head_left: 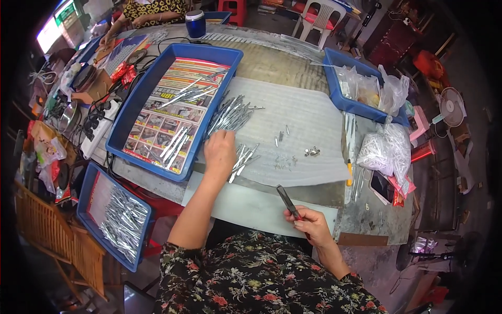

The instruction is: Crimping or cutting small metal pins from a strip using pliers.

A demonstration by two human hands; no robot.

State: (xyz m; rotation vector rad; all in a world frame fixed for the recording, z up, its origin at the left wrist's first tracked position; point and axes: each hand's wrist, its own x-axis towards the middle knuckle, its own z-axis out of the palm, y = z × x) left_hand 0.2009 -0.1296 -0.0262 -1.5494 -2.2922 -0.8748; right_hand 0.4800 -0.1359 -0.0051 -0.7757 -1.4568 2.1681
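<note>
Metal strips lie beyond left hand, grip unclear; right hand holds dark tool

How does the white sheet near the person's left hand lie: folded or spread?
Spread: the white sheet lies broadly over the table, with metal strips and small metal parts on top.

Grey table beneath white sheet, blue trays and plastic bags.
</note>
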